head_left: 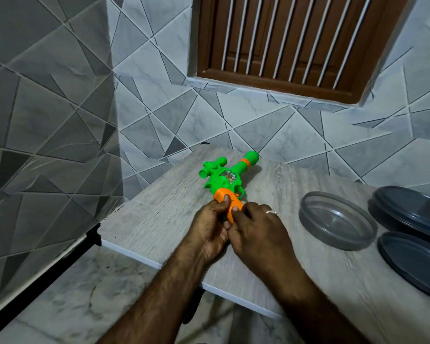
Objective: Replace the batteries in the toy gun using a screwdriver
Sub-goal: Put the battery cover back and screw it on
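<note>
The toy gun [225, 178] is lying on the surface [159, 219] with its barrel pointing away. The left hand [209, 227] and right hand [256, 227] are both curling round its orange grip [230, 207]. It is probably handling as light, stiff and hollow (slick plastic, likely brittle), so the grip is looking like the safest hold.

A pale wood-grain surface [159, 214] carries a clear round bowl [336, 220] at its right. Just beside it lie a far grey disc [412, 209] and a near grey disc [412, 261], perhaps lids. Behind are the tiled wall [60, 95] and a barred brown window [296, 38].
</note>
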Action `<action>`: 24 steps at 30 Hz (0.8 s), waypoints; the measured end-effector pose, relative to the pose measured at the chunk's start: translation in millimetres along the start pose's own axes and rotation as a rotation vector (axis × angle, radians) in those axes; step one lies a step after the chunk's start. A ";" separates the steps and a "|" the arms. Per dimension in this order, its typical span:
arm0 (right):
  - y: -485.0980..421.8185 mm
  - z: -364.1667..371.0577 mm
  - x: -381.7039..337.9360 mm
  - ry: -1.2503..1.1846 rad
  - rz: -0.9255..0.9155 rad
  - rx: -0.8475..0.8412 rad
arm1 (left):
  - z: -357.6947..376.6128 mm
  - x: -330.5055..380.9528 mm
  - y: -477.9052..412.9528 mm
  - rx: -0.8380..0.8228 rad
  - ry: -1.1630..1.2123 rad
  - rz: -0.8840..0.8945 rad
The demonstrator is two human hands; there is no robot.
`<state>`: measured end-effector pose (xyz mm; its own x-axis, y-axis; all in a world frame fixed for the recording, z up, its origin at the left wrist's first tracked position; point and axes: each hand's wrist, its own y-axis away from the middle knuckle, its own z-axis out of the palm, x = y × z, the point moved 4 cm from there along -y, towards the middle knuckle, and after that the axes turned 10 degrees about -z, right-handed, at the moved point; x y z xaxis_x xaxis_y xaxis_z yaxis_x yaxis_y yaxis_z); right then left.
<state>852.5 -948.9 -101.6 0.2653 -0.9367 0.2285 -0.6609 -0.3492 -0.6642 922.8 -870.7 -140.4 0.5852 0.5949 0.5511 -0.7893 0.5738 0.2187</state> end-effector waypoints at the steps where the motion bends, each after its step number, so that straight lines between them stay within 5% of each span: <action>1: -0.5 0.6 -2.7 0.053 -0.002 -0.009 | 0.3 -0.3 -0.5 0.005 0.000 0.004; 8: 0.7 0.3 -20.9 0.147 0.071 -0.165 | -2.3 0.0 -4.2 0.008 0.057 -0.014; 13: -4.5 -20.2 40.3 -0.424 0.427 -0.043 | -2.0 1.6 -1.0 0.012 0.018 -0.015; 15: 0.5 -25.9 78.6 -0.443 0.569 -0.100 | -3.8 2.8 -1.2 0.043 0.003 0.005; 20: 13.6 -3.7 85.5 -0.327 0.353 -0.482 | -3.0 2.6 -2.1 0.072 -0.016 0.023; 24: 12.5 18.5 70.8 -0.176 0.127 -0.604 | -3.2 1.4 -0.3 0.076 -0.032 0.029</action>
<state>876.0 -1019.1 -106.9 0.2362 -0.9715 0.0195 -0.9602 -0.2364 -0.1489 924.5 -868.3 -142.2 0.5568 0.5912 0.5836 -0.8182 0.5116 0.2624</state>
